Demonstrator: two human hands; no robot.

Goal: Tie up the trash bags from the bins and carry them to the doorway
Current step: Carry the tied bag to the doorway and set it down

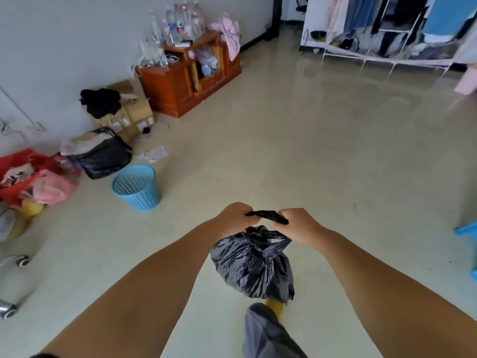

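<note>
Head view: black trash bag (254, 270) hangs in mid-air directly below both hands. Left hand (233, 219) and right hand (299, 226) each have fingers curled tight round a bag ear, the twisted strip running sideways between them. Blue bin (136, 187) stands well left of the bag. No readable writing.

A small, crinkled black trash bag (254, 270), bulging and gathered at its neck, hangs above the floor at six o'clock, its handles (267, 216) stretched level at the top.
</note>
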